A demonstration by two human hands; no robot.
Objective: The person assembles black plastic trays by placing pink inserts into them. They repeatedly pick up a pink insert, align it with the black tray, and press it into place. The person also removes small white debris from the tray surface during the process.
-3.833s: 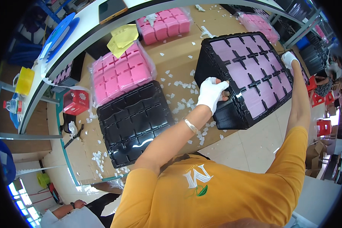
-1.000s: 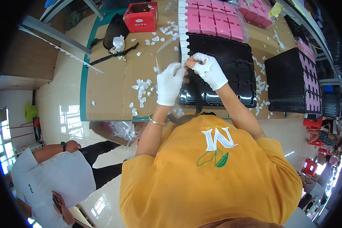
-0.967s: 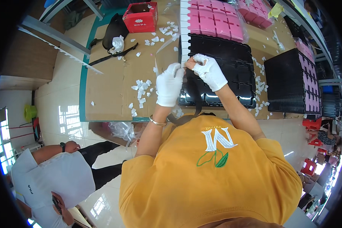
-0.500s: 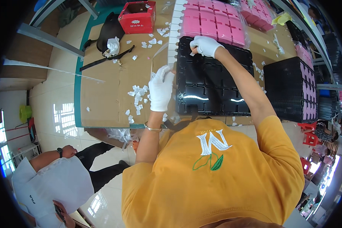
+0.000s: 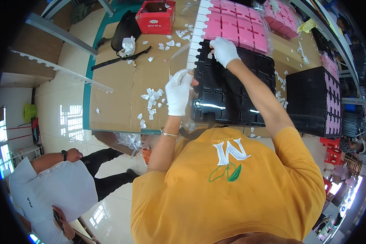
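Note:
A black plastic tray with moulded compartments lies in front of me. Along its left edge runs a white notched strip. My gloved left hand is closed at the strip's near end, thumb and forefinger pinched on it beside the tray. Over the tray's far left corner is my gloved right hand, its fingers curled together; whatever they may hold is hidden. A small white piece shows just below those fingertips, touching or close to the tray. Thin translucent tape curls left of the strip.
Small white scraps litter the cardboard-covered table. Pink trays lie beyond the black one; a tall black tray stack stands right. A red box and black bag sit far left. Another person is at lower left.
My right hand has shifted slightly, and the small white piece by its fingertips now shows below them over the tray. My left hand stays at the strip's end. The whole view has shifted slightly.

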